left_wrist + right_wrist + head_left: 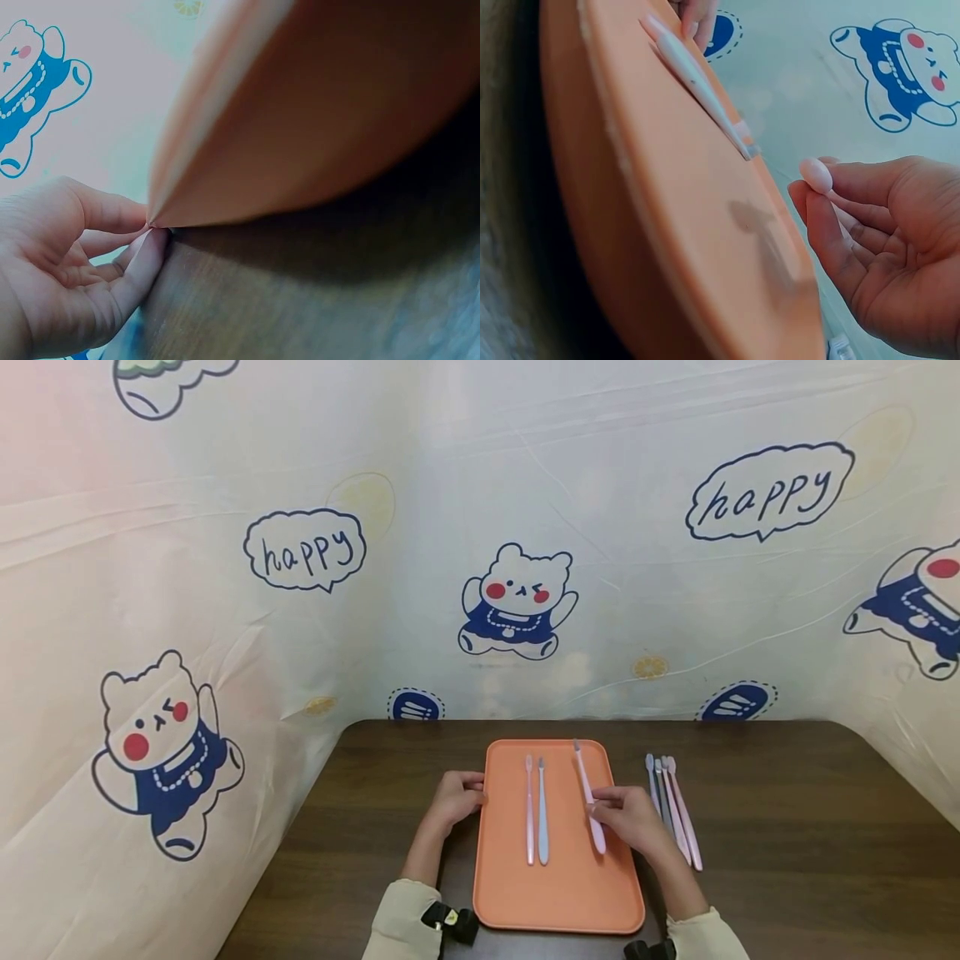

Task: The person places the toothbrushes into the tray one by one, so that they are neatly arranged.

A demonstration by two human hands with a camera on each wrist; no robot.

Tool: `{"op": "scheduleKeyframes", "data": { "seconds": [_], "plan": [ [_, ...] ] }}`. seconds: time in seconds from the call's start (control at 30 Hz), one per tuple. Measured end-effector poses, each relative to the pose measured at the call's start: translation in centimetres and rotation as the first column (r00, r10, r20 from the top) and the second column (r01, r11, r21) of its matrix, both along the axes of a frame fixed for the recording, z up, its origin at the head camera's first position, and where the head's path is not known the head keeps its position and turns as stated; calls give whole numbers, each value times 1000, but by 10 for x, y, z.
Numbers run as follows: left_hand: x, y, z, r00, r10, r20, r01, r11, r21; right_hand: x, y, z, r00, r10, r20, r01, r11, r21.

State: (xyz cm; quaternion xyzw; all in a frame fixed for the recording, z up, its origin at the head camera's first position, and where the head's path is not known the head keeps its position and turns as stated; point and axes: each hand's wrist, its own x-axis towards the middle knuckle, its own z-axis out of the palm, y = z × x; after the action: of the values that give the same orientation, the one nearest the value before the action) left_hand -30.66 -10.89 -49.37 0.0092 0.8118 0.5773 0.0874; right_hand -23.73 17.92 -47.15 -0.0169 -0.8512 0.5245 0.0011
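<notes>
My right hand pinches a pale pink toothbrush between thumb and fingers, over the right side of an orange tray. In the right wrist view the rounded handle end of this toothbrush points towards the camera, and a shadow falls on the tray below. A pink toothbrush and a light blue toothbrush lie side by side on the tray, heads away from me. At the tray's left edge, my left hand grips the rim between thumb and index finger.
Several more toothbrushes in pink, blue and grey-green lie bunched on the dark wooden table, just right of the tray. A pale curtain printed with cartoon bears hangs behind the table and along its sides.
</notes>
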Motion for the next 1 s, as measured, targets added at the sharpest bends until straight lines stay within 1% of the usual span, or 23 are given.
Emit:
{"op": "scheduleKeyframes", "data": {
  "seconds": [0.27, 0.5, 0.8, 1.0],
  "plan": [
    [0, 0, 1, 1000, 4, -1, -4, 1000, 2, 0, -5, 2, 1000, 8, -8, -8, 1000, 22],
    [0, 0, 0, 1000, 0, -3, 0, 1000, -3, 1, -9, 1, 1000, -9, 6, 9, 1000, 22],
    [1, 0, 0, 1000, 8, 8, -8, 1000, -4, 1, -12, 1, 1000, -17, -4, 17, 999, 44],
    [2, 1, 1, 1000, -1, -4, 1, 1000, 4, 1, -13, 1, 1000, -15, -6, 15, 999, 48]
  ]
}}
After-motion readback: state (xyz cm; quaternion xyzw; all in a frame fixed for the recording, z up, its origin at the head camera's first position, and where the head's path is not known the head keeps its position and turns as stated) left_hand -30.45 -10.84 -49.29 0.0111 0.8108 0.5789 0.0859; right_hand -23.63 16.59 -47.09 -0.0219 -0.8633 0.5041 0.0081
